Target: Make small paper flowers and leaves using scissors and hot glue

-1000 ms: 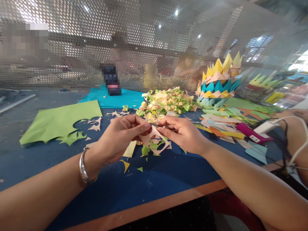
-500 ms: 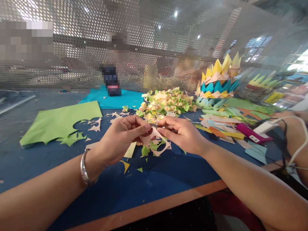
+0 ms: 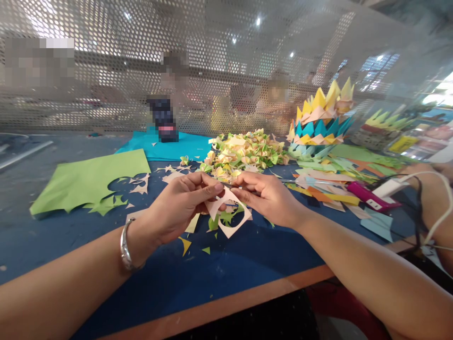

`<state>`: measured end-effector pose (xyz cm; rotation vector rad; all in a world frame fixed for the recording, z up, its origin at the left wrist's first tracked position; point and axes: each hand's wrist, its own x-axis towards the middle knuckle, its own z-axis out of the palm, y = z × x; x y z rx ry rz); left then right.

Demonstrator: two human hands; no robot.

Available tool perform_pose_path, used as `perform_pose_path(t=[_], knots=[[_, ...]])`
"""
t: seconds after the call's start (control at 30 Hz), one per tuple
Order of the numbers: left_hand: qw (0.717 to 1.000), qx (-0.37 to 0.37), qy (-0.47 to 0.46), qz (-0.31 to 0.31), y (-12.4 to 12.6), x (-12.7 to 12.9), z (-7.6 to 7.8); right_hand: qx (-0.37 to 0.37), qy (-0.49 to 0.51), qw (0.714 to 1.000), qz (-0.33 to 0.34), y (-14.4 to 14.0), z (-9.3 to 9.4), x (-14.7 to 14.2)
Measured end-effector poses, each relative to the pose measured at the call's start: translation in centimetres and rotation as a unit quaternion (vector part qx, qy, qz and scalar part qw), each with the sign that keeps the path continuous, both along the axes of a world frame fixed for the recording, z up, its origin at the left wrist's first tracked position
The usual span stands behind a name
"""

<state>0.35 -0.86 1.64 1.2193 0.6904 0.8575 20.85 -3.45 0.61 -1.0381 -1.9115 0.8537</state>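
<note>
My left hand (image 3: 180,203) and my right hand (image 3: 267,196) meet above the blue table (image 3: 219,269), both pinching one piece of peach cut-out paper (image 3: 230,218) with a round hole in it. The paper hangs down between my fingertips. Under it lie small green and yellow paper scraps (image 3: 198,238). A silver bangle (image 3: 124,244) circles my left wrist.
A green sheet with cut edges (image 3: 85,179) lies at left, a teal sheet (image 3: 166,145) behind. A heap of folded paper flowers (image 3: 244,153), a spiky paper crown stack (image 3: 320,120), a pink glue gun (image 3: 371,197) with cable, and another person's arm (image 3: 433,198) are at right. Perforated screen behind.
The peach paper has swung lower and its holed part now hangs more open below my fingers. Both hands stay nearly where they were.
</note>
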Motion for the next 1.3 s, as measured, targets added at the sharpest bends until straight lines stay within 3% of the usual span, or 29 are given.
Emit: perform_pose_path(t=[0.33, 0.47, 0.57, 0.73, 0.77, 0.87, 0.93, 0.97, 1.07, 1.17, 1.3], knots=[[1.0, -0.019, 0.009, -0.022, 0.5, 0.1, 0.0, 0.02, -0.004, 1.0, -0.007, 0.0, 0.0, 0.0], [0.992, 0.038, 0.117, -0.015, 1.9, -1.2, 0.2, 0.04, -0.01, 0.998, -0.036, 0.0, 0.3, 0.2], [0.969, 0.114, 0.218, 0.0, 3.1, -2.6, 0.6, 0.052, -0.01, 0.997, -0.05, 0.0, 0.4, 0.4], [0.898, 0.252, 0.357, 0.058, 5.2, -4.6, 0.8, 0.046, -0.032, 0.995, -0.078, 0.4, 0.4, 1.1], [0.874, 0.285, 0.387, 0.075, 5.6, -4.9, 0.7, 0.049, -0.043, 0.994, -0.087, 0.5, 0.4, 1.2], [0.768, 0.412, 0.453, 0.187, 6.3, -5.4, 0.2, 0.071, -0.078, 0.987, -0.121, 0.7, 0.5, 1.4], [0.713, 0.492, 0.452, 0.213, 6.1, -5.1, 0.0, 0.077, -0.094, 0.982, -0.142, 0.9, 0.5, 1.6], [0.7, 0.517, 0.445, 0.21, 5.7, -4.7, -0.1, 0.077, -0.101, 0.98, -0.151, 1.0, 0.6, 1.6], [0.673, 0.57, 0.446, 0.155, 4.0, -3.0, -0.3, 0.076, -0.115, 0.975, -0.173, 1.3, 0.6, 1.9], [0.685, 0.571, 0.45, 0.049, 2.6, -1.2, -1.0, 0.076, -0.136, 0.971, -0.184, 1.6, 0.7, 2.2], [0.682, 0.565, 0.463, 0.028, 2.4, 0.0, -2.2, 0.047, -0.209, 0.954, -0.209, 1.7, 0.9, 2.4]])
